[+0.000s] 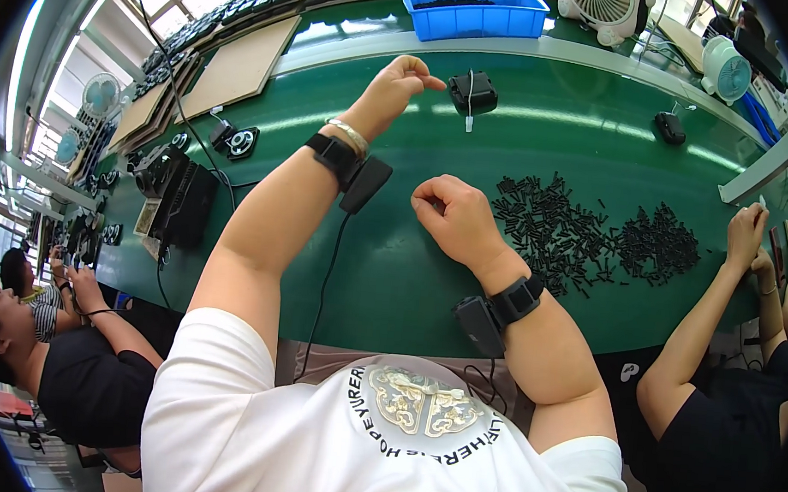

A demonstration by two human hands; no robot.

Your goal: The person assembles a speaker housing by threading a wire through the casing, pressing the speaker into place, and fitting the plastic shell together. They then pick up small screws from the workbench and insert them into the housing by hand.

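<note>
Toward the far side of the green table, my left hand (pixel 399 91) reaches out with one finger extended and the others bent. Its fingertip is close to a small black plastic box (pixel 476 92); I cannot tell whether they touch. A white cable (pixel 469 102) with a white plug lies over that box. Nearer to me, my right hand (pixel 459 219) is held with its fingers curled in. Anything inside those fingers is hidden. Just right of it is a loose pile of small black rod-shaped pieces (pixel 553 223), with a denser heap (pixel 658 244) beyond.
A blue bin (pixel 475 21) with black contents stands at the far edge. Fans (pixel 607 11) are at the back right. Another black box (pixel 670 127) lies far right. Black equipment (pixel 180 197) and cardboard sheets (pixel 237 65) are left. Co-workers sit on both sides.
</note>
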